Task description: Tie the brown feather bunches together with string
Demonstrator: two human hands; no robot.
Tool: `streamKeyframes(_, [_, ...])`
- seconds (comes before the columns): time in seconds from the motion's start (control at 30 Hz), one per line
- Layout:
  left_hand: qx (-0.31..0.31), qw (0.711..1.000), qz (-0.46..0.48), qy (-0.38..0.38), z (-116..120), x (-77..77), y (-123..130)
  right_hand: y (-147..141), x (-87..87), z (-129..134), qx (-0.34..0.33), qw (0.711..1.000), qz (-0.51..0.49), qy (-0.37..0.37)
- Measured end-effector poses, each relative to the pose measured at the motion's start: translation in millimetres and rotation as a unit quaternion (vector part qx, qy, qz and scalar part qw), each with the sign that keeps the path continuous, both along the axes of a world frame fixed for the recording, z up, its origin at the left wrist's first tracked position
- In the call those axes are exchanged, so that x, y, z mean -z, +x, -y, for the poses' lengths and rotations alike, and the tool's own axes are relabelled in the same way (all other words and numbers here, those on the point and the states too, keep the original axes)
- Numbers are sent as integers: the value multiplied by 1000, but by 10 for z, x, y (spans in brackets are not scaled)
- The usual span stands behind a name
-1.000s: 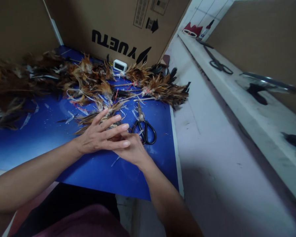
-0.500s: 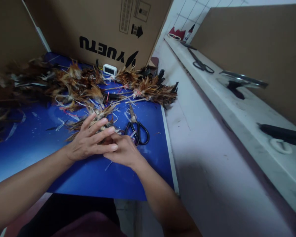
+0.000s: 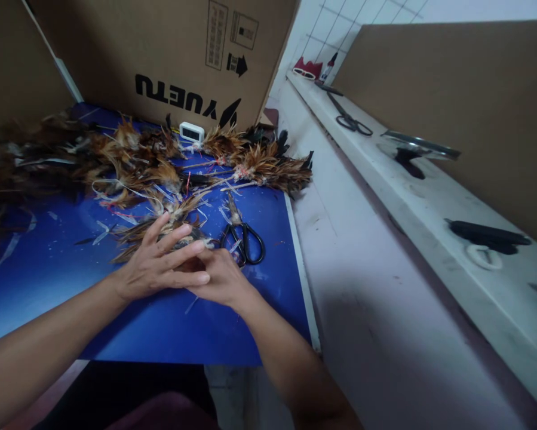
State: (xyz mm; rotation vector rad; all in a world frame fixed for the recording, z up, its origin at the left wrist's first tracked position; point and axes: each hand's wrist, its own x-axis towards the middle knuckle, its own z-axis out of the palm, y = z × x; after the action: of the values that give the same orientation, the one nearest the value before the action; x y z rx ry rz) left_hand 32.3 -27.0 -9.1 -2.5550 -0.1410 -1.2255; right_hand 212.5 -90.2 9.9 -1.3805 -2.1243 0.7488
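Note:
My left hand (image 3: 163, 263) lies over a bundle of brown feathers (image 3: 134, 236), its fingers spread and pointing right. Close against it, my right hand (image 3: 217, 275) is closed, with its fingers curled behind the left fingers. What the right hand grips is hidden; pale tufts and feathers show just beyond its knuckles. Black-handled scissors (image 3: 245, 239) rest on the blue tabletop (image 3: 232, 334) right beside the right hand, with their blades pointing away from me.
Feather bundles on sticks (image 3: 268, 164) and a heap of loose feathers (image 3: 120, 149) lie across the back. A small white digital device (image 3: 192, 132) stands before a cardboard box (image 3: 169, 42). On the right-hand ledge (image 3: 411, 203) are more scissors (image 3: 353, 122) and a black-handled tool (image 3: 487, 234).
The whole view has shifted slightly, so the table things sit lower and further left. Both hands keep nearly the same pose; more feathers show beneath the left fingers.

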Motion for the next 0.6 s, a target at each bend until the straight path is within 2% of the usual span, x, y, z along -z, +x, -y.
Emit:
streamKeyframes(0.33, [6, 1000, 17, -18, -13, 17, -3, 9, 1, 2, -20, 999, -5, 25])
streamKeyframes(0.47, [-17, 999, 28, -7, -20, 40, -18, 17, 18, 5, -17, 999, -15, 42])
streamKeyframes(0.6, [-39, 999, 20, -8, -20, 55, -31, 20, 20, 6, -25, 999, -22, 28])
